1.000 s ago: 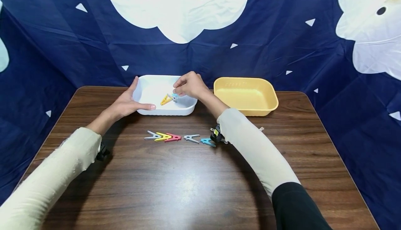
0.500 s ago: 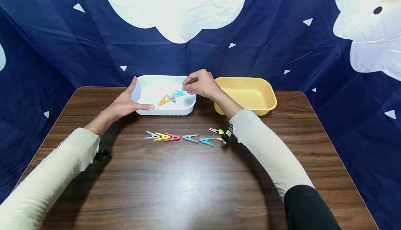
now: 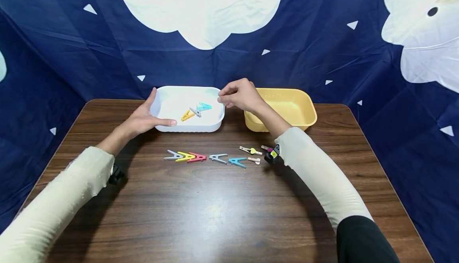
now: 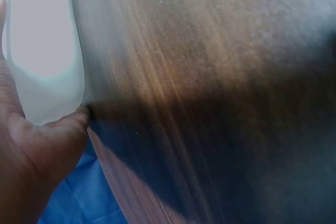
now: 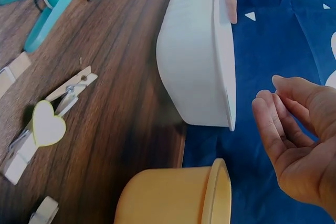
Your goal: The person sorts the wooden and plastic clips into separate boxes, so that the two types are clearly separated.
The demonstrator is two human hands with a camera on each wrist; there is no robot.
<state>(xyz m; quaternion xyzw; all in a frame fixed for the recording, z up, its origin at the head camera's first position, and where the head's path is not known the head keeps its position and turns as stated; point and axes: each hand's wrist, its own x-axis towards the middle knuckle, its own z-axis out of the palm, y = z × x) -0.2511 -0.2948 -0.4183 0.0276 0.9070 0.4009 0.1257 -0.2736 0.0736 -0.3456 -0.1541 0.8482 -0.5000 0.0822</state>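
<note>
At the left end of the white plastic tray [image 3: 186, 128], my left hand [image 3: 141, 118] grips, its thumb along the front wall and fingers at the far side. An orange clothespin [image 3: 186, 116], a grey clothespin [image 3: 195, 112] and a light blue clothespin [image 3: 204, 106] lie inside the tray. Just beyond its right rim hovers my right hand [image 3: 241, 95], fingers loosely bent with nothing between them. The right wrist view shows that hand [image 5: 299, 129] beside the outer wall of the white tray [image 5: 194, 51].
A yellow tray [image 3: 255, 126] stands right of the white one, partly behind my right forearm. In front lies a row of plastic clothespins, including a red one [image 3: 197, 157] and a blue one [image 3: 237, 161]. Small wooden clothespins [image 3: 254, 160], some with hearts, continue rightward.
My right hand has drawn back rightward out of the white tray, leaving the light blue clothespin lying there. More wooden clothespins now show as the forearm shifts right. My left hand keeps its place.
</note>
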